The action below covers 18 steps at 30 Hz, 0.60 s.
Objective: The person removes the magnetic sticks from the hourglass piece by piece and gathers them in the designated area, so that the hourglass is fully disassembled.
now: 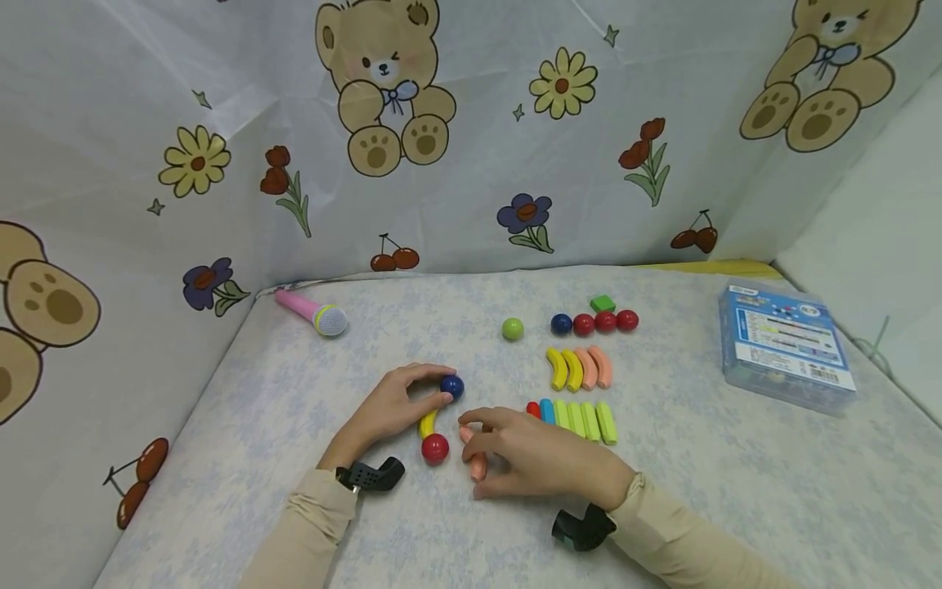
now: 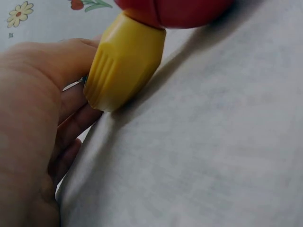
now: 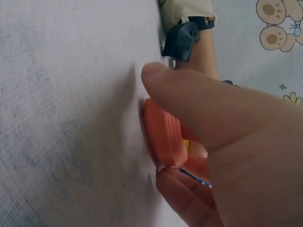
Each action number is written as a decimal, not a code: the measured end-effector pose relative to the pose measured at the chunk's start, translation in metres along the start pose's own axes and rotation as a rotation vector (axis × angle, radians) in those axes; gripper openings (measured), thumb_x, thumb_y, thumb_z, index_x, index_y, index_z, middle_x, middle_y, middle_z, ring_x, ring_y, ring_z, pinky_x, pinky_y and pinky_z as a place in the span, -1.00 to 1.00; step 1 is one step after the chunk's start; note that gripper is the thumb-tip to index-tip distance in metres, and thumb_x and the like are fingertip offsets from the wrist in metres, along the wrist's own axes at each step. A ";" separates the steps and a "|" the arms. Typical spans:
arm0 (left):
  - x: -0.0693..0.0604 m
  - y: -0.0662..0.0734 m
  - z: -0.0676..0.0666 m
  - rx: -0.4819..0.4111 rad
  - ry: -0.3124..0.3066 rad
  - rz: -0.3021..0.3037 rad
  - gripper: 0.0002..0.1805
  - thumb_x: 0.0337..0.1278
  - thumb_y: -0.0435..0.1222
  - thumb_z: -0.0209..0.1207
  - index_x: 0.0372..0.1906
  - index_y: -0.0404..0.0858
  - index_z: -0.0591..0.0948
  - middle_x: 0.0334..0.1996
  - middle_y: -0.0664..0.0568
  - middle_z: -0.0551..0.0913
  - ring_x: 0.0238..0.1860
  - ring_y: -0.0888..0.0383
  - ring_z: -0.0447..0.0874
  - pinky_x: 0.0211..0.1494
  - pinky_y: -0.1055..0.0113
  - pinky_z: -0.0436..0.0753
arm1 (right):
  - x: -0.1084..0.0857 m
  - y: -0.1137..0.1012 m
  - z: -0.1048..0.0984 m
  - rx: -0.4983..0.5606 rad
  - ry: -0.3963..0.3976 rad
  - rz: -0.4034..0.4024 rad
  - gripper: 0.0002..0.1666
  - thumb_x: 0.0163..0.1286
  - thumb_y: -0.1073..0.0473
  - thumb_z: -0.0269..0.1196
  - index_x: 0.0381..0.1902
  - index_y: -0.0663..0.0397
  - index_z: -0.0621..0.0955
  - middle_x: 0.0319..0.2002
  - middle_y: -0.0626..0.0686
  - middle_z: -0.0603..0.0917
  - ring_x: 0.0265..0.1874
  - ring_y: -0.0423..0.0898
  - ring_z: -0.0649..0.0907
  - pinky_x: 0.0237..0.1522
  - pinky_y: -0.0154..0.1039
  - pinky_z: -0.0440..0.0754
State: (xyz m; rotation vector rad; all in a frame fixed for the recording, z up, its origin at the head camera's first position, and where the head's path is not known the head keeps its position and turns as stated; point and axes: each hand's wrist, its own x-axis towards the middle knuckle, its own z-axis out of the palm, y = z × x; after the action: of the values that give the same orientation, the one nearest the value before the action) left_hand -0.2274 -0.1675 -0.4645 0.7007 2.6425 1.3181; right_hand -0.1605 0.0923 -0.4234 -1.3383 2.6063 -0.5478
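Observation:
My left hand (image 1: 397, 402) pinches a dark blue ball (image 1: 452, 387) between thumb and fingers. A yellow curved stick (image 1: 428, 424) runs from beside that ball to a red ball (image 1: 435, 449). Close up in the left wrist view, the yellow stick (image 2: 125, 61) meets the red ball (image 2: 175, 9); the blue one is mostly hidden there. To the right, my right hand (image 1: 537, 454) curls its fingers round a salmon-pink curved stick (image 1: 478, 468). In the right wrist view this pink stick (image 3: 163, 132) lies low against the cloth, partly behind the thumb.
Straight sticks (image 1: 576, 417) lie in a row just beyond the right hand, and curved sticks (image 1: 579, 368) behind them. Farther back are several balls (image 1: 594, 323), a green block (image 1: 603, 303) and a green ball (image 1: 513, 329). A pink microphone (image 1: 309, 312) lies left, a blue box (image 1: 787, 343) right.

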 end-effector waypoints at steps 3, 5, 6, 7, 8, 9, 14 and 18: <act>0.000 0.000 0.000 0.005 0.004 -0.001 -0.59 0.29 -0.08 0.38 0.21 0.06 0.70 0.21 0.17 0.68 0.36 0.08 0.54 0.49 -0.04 0.40 | 0.000 0.000 0.000 0.013 -0.005 0.015 -0.62 0.37 -0.18 0.41 0.04 -0.18 0.72 0.35 -0.02 0.55 0.20 -0.12 0.60 0.28 -0.18 0.59; 0.000 0.000 0.000 0.008 0.006 -0.002 -0.60 0.29 -0.08 0.38 0.21 0.06 0.70 0.21 0.18 0.68 0.36 0.08 0.54 0.49 -0.04 0.40 | 0.000 0.001 0.000 0.026 0.004 0.018 -0.57 0.35 -0.16 0.43 0.08 -0.14 0.70 0.30 -0.04 0.57 0.16 -0.16 0.61 0.26 -0.22 0.60; 0.000 0.000 0.000 0.008 0.008 -0.002 -0.60 0.29 -0.09 0.38 0.21 0.05 0.70 0.21 0.17 0.68 0.36 0.08 0.54 0.48 -0.04 0.40 | 0.000 0.001 -0.001 0.035 0.012 0.017 -0.55 0.34 -0.15 0.44 0.09 -0.12 0.69 0.28 -0.06 0.58 0.15 -0.17 0.61 0.25 -0.24 0.60; 0.000 0.000 0.000 0.008 0.008 -0.002 -0.60 0.29 -0.09 0.38 0.21 0.05 0.70 0.21 0.17 0.68 0.36 0.08 0.54 0.48 -0.03 0.40 | -0.001 0.002 -0.001 0.043 0.022 0.013 -0.51 0.33 -0.16 0.45 0.11 -0.09 0.67 0.24 -0.07 0.59 0.13 -0.19 0.61 0.23 -0.26 0.60; 0.000 0.000 0.000 0.007 0.007 -0.002 -0.60 0.29 -0.09 0.38 0.21 0.05 0.70 0.21 0.17 0.68 0.36 0.08 0.54 0.48 -0.04 0.40 | -0.001 0.003 -0.002 0.049 0.034 0.010 -0.48 0.31 -0.15 0.47 0.13 -0.08 0.66 0.21 -0.09 0.60 0.12 -0.20 0.61 0.21 -0.27 0.61; -0.001 -0.001 0.001 0.007 0.007 -0.003 -0.60 0.29 -0.09 0.38 0.21 0.05 0.70 0.21 0.17 0.68 0.36 0.08 0.54 0.48 -0.04 0.40 | -0.002 0.004 -0.004 0.052 0.047 0.012 -0.45 0.30 -0.15 0.48 0.15 -0.06 0.64 0.18 -0.11 0.60 0.11 -0.21 0.60 0.21 -0.27 0.61; -0.001 -0.002 0.001 0.005 0.004 -0.010 -0.59 0.29 -0.07 0.38 0.22 0.07 0.69 0.22 0.19 0.67 0.36 0.09 0.53 0.49 -0.02 0.41 | -0.008 0.014 -0.020 0.043 0.122 0.047 -0.41 0.25 -0.11 0.52 0.16 -0.05 0.64 0.15 -0.17 0.61 0.14 -0.20 0.59 0.22 -0.18 0.62; 0.000 -0.003 0.001 0.015 0.003 -0.011 -0.58 0.28 -0.05 0.38 0.22 0.09 0.69 0.23 0.19 0.66 0.37 0.09 0.53 0.49 -0.03 0.40 | -0.017 0.028 -0.041 0.034 0.180 0.101 -0.37 0.23 -0.07 0.54 0.20 -0.04 0.64 0.21 -0.15 0.61 0.20 -0.14 0.57 0.22 -0.12 0.62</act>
State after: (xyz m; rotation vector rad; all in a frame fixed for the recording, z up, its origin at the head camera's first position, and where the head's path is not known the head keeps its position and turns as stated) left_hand -0.2281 -0.1677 -0.4673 0.6860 2.6573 1.2995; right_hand -0.1835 0.1312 -0.3972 -1.1903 2.7744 -0.7237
